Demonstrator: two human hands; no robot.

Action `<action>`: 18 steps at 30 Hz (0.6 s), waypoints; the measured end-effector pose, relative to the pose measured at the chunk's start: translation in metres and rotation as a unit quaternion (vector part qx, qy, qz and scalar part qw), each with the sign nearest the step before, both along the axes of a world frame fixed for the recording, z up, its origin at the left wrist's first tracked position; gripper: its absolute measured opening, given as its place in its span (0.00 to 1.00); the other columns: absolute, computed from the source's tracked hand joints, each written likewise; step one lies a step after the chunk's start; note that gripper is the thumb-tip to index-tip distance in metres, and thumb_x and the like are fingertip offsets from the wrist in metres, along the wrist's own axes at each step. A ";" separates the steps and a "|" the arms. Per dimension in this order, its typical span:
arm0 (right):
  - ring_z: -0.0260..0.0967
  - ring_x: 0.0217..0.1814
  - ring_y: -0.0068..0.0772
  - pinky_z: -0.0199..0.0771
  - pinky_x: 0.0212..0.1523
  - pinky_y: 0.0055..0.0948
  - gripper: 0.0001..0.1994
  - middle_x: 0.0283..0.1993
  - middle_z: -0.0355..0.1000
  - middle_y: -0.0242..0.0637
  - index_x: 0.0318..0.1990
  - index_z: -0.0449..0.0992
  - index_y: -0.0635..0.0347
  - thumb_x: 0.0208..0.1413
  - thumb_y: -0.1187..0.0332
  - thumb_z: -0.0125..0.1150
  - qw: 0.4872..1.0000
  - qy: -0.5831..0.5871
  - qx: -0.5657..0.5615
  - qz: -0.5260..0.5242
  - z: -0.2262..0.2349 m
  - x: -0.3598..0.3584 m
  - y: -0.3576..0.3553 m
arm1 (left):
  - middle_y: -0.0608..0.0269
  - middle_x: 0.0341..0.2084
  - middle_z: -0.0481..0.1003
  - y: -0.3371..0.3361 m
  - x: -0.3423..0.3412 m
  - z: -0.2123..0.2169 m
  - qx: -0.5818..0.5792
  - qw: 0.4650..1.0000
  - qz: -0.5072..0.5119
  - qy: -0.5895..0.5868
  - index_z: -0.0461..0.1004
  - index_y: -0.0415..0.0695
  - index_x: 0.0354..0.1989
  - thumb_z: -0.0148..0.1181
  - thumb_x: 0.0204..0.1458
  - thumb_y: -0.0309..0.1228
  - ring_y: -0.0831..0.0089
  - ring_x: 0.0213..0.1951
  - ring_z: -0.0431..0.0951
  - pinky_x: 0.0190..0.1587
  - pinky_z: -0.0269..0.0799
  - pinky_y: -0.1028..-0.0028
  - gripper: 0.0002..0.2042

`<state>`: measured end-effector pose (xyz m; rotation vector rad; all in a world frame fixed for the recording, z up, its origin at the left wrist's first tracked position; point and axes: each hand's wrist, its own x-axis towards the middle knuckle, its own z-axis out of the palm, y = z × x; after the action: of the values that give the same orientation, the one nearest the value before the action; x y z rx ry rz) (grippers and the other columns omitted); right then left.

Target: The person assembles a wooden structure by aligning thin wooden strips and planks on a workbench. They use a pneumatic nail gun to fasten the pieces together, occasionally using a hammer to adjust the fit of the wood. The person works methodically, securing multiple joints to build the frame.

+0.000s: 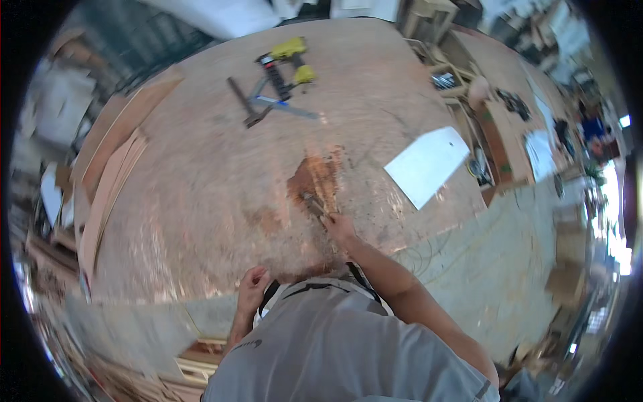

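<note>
My right hand (pixel 340 229) is closed around a short tool with a flat, greyish end (pixel 313 203); blur hides its exact kind. The tool's end touches or hovers just over a reddish-brown patch (pixel 315 175) on the wooden table (pixel 201 161). Dark specks and crumbs lie around that patch. At the table's near edge, close to my waist, my left hand (pixel 253 283) has its fingers curled in, with nothing visible in them.
Toward the far side lie a yellow-and-black nail gun (pixel 289 57), a hammer (pixel 246 107) and a blue-grey square (pixel 288 107). A white cut panel (pixel 429 166) is at the right. Thin wooden boards (pixel 114 181) line the left edge. Wooden trays (pixel 469 127) stand beyond the right edge.
</note>
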<state>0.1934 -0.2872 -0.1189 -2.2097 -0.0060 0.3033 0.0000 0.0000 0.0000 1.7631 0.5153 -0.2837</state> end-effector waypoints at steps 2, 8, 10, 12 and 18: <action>0.76 0.36 0.43 0.74 0.39 0.36 0.16 0.32 0.78 0.46 0.38 0.79 0.61 0.55 0.55 0.62 0.986 0.102 0.086 -0.097 0.009 0.018 0.019 | 0.57 0.42 0.76 0.037 0.016 0.008 -0.014 0.999 0.021 0.034 0.72 0.37 0.51 0.61 0.57 0.33 0.71 0.45 0.76 0.50 0.71 0.72 0.17; 0.72 0.31 0.32 0.71 0.35 0.32 0.14 0.27 0.74 0.44 0.40 0.78 0.67 0.60 0.62 0.56 0.986 -0.087 -0.021 -0.143 0.054 0.069 -0.062 | 0.58 0.39 0.77 0.067 0.113 -0.049 -0.020 0.996 -0.086 -0.011 0.71 0.36 0.50 0.60 0.58 0.34 0.71 0.42 0.76 0.48 0.72 0.72 0.17; 0.71 0.29 0.33 0.71 0.34 0.34 0.15 0.26 0.74 0.43 0.39 0.78 0.68 0.59 0.61 0.57 0.976 -0.088 -0.025 -0.197 0.063 0.080 -0.062 | 0.55 0.40 0.77 0.085 0.172 -0.063 0.011 0.996 -0.089 -0.026 0.70 0.37 0.51 0.60 0.57 0.35 0.68 0.43 0.76 0.49 0.72 0.71 0.18; 0.73 0.33 0.42 0.72 0.37 0.37 0.15 0.30 0.74 0.47 0.41 0.77 0.67 0.58 0.61 0.57 0.977 -0.044 -0.096 -0.182 0.057 0.098 -0.076 | 0.52 0.43 0.76 0.096 0.247 -0.078 0.025 0.995 -0.079 -0.056 0.69 0.38 0.53 0.61 0.55 0.36 0.63 0.46 0.76 0.51 0.71 0.69 0.20; 0.69 0.50 0.56 0.71 0.51 0.45 0.27 0.51 0.69 0.54 0.56 0.67 0.67 0.54 0.57 0.62 0.933 -0.138 -0.281 -0.178 0.023 0.185 -0.078 | 0.48 0.57 0.67 0.091 0.466 -0.035 0.264 0.913 -0.049 -0.307 0.64 0.44 0.60 0.63 0.51 0.40 0.47 0.60 0.64 0.61 0.61 0.57 0.29</action>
<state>0.3780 -0.3654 -0.0958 -2.7412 0.3662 -0.2457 0.4657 0.0913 -0.0352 2.2687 0.0359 0.3810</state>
